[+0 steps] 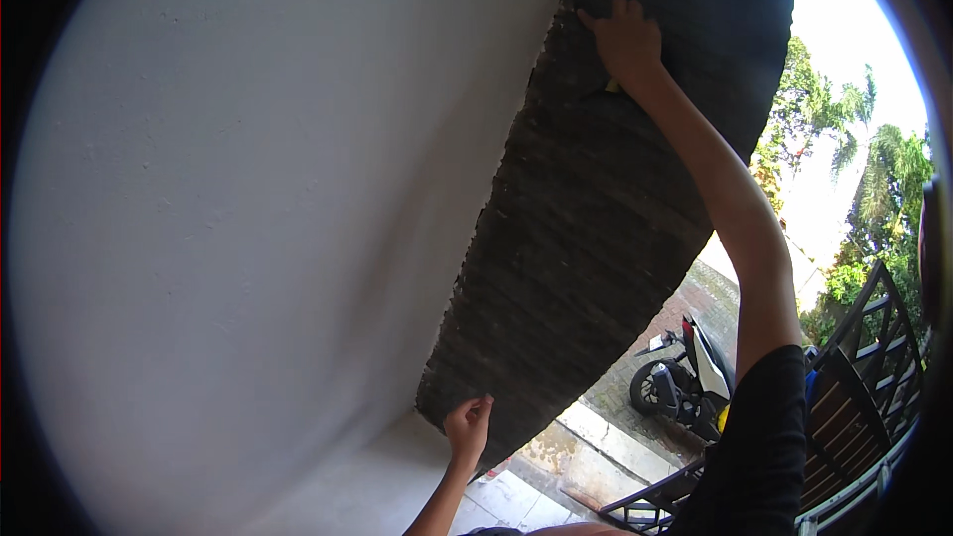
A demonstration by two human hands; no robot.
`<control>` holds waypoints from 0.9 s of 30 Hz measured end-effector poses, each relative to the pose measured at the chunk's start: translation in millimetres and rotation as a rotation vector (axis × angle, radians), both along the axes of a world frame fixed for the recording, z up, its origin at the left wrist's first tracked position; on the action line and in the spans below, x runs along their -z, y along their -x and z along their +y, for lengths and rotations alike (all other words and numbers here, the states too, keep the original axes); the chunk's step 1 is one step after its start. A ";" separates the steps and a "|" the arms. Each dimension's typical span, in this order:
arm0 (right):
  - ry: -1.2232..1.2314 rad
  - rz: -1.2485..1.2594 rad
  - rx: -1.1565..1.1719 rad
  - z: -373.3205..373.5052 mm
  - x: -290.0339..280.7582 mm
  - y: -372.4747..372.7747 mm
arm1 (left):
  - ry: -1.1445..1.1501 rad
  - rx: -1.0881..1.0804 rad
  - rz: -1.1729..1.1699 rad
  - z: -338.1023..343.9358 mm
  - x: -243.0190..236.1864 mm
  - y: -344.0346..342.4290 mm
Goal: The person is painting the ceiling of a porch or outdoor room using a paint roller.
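A tall, dark, rough-faced wall panel with ragged edges stands in front of me, next to a pale plastered wall. My right hand reaches high up against the dark panel, its fingers bent and one pointing left. A bit of something yellow peeks out from under its palm; the rest of that thing is hidden. Low down, close to the panel's bottom left corner, my left hand has its fingers pinched together. Whatever sits between those fingertips, if anything, is too small to make out.
Beyond the panel's right edge a motorcycle is parked on paving. A dark slatted metal gate stands at the lower right, with trees behind. Pale floor tiles lie below, beside a concrete step.
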State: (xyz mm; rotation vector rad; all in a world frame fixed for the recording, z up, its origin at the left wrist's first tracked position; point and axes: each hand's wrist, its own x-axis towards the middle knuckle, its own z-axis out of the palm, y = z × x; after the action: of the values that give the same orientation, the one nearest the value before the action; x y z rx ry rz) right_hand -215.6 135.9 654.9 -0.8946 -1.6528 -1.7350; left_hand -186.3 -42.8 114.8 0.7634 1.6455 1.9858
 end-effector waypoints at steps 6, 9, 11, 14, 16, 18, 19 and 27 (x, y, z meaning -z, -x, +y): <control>-0.081 -0.027 -0.012 4.4 -3.5 14.1 | -0.083 -0.071 0.038 3.1 7.6 12.7; -0.052 -0.028 0.025 -2.3 2.8 9.0 | -0.104 -0.100 0.020 0.7 10.4 19.5; -0.048 -0.035 0.016 -1.8 5.0 5.5 | -0.066 -0.093 0.017 -0.1 9.2 21.5; -0.086 -0.019 -0.030 8.7 -4.5 4.5 | -0.096 -0.059 0.011 5.8 2.1 19.7; -0.224 0.008 -0.027 22.8 -15.2 13.8 | -0.101 -0.052 0.025 8.0 0.9 17.0; -0.150 0.009 -0.044 16.6 -15.7 18.9 | -0.099 -0.064 0.037 6.0 1.6 19.1; -0.079 0.008 -0.055 13.7 -14.8 19.8 | -0.106 -0.079 0.028 6.1 2.3 19.6; 0.004 0.046 -0.104 1.8 42.3 8.3 | -0.081 -0.092 0.021 -2.8 2.6 28.7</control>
State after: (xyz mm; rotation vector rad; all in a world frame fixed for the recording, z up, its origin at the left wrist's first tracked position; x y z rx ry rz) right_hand -223.9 137.7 612.6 -0.8299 -1.6439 -1.6303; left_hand -215.0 -45.5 112.2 0.7535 1.6477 2.1265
